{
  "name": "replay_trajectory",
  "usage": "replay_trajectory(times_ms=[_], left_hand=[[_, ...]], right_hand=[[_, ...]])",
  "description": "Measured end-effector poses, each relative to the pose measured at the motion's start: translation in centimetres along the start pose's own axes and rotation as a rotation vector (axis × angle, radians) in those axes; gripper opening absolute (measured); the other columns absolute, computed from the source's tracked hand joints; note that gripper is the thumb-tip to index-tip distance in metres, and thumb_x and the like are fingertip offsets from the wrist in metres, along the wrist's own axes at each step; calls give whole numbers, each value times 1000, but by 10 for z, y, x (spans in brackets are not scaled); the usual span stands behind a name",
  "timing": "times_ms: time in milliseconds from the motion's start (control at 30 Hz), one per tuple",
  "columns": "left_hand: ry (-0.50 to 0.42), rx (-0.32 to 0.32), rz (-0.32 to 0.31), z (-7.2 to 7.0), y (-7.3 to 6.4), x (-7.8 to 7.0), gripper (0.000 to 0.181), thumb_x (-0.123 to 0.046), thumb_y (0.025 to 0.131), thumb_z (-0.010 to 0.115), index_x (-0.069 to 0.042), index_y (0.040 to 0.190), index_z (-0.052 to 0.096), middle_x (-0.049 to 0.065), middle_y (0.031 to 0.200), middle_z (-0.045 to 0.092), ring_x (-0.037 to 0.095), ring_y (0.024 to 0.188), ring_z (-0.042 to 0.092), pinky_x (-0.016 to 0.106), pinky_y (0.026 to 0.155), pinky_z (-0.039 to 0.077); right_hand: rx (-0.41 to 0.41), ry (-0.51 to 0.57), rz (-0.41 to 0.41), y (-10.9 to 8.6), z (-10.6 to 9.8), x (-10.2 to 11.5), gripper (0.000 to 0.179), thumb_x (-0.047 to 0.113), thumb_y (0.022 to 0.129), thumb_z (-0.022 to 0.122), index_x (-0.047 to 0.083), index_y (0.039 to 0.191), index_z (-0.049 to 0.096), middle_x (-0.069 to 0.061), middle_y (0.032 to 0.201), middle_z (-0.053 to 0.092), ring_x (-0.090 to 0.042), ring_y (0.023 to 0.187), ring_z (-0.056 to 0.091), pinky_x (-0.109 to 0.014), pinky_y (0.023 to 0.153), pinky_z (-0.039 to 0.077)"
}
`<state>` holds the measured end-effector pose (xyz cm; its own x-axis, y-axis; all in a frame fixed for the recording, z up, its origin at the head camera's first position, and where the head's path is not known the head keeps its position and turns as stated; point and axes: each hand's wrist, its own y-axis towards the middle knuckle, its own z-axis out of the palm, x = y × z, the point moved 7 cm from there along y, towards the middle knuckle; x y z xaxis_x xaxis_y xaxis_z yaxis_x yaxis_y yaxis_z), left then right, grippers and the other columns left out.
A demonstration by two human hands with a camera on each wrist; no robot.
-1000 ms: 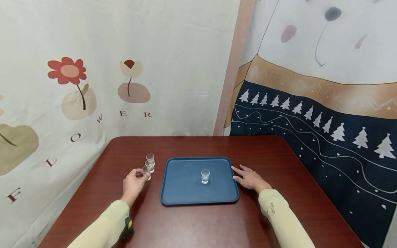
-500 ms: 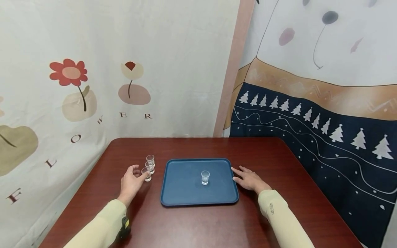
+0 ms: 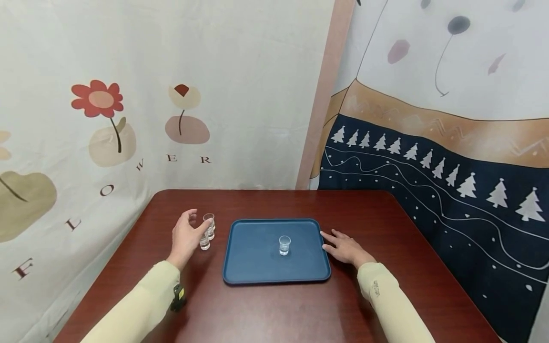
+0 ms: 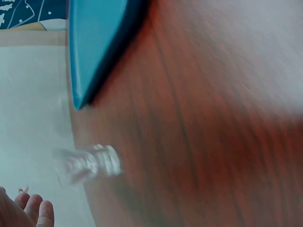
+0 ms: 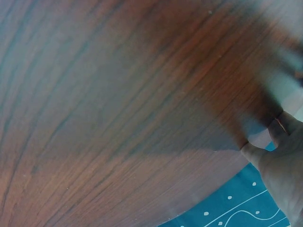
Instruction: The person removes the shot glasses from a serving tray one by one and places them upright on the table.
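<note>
Three clear shot glasses stand close together in a slanting row left of the blue tray point(image 3: 253, 264): a front one point(image 3: 205, 245), a middle one point(image 3: 211, 233) and a back one point(image 3: 208, 217). Beside them is my left hand point(image 3: 185, 240), its thumb and fingers spread apart and its thumb overlapping the row. In the left wrist view the glasses point(image 4: 92, 164) look blurred above the fingertips point(image 4: 46, 210). Another shot glass point(image 3: 284, 246) stands upright on the tray, right of its middle. My right hand point(image 3: 346, 248) lies with fingers extended, fingertips at the tray's right rim.
Everything stands on a reddish-brown wooden table point(image 3: 274, 309). Behind it hang a pale flower-printed cloth point(image 3: 249, 95) and a dark-blue cloth with white trees point(image 3: 386, 176). A strip of tabletop separates the row of glasses from the tray.
My left hand has let go of the front glass, then moved away from me along the row with its fingers spreading. The right hand, tray and glasses have stayed in place.
</note>
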<state>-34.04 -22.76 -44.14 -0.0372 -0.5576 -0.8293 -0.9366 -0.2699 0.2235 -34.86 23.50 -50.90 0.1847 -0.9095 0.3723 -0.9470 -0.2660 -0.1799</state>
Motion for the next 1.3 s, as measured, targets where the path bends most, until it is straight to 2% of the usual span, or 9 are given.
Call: replay_trajectory(times_ms=[200,467,600,700,933,1300], left_hand=[[-57,54,48,19,-1,-19,66,-35,91,72,-2,142,45,24,132,54,38,123,52,51,101,43],[-73,123,59,52,-10,-31,64,-31,92,72,-3,142,45,20,136,51,33,126,49,49,103,43],[-99,145,73,69,-14,-39,61,-27,91,74,-2,140,48,21,134,53,34,124,50,49,101,43],[-101,167,92,82,-20,-44,59,-24,90,75,-1,138,50,22,132,55,34,123,51,49,100,43],[-59,267,95,114,-36,-52,58,-26,89,76,-3,137,52,19,131,58,33,123,53,52,99,44],[-89,342,120,148,-59,-58,56,-24,88,78,-3,135,56,16,128,61,32,118,57,50,96,47]], right_hand=[[-5,-1,-3,0,0,0,55,39,104,49,20,154,38,-24,158,27,-46,144,22,-65,112,19],[-6,1,-6,1,0,-1,55,39,104,49,20,154,38,-23,158,26,-46,144,22,-65,112,20],[-5,2,-6,1,-1,-2,55,39,104,49,20,154,38,-24,158,27,-47,144,22,-65,111,21],[-3,5,-4,0,0,-2,55,40,104,49,20,154,37,-23,158,26,-47,144,22,-65,111,21],[1,10,2,1,1,-1,56,40,104,49,21,154,37,-23,158,26,-47,144,21,-65,111,21],[5,5,5,0,-1,0,56,40,104,49,20,154,38,-24,158,27,-48,144,22,-66,111,20]])
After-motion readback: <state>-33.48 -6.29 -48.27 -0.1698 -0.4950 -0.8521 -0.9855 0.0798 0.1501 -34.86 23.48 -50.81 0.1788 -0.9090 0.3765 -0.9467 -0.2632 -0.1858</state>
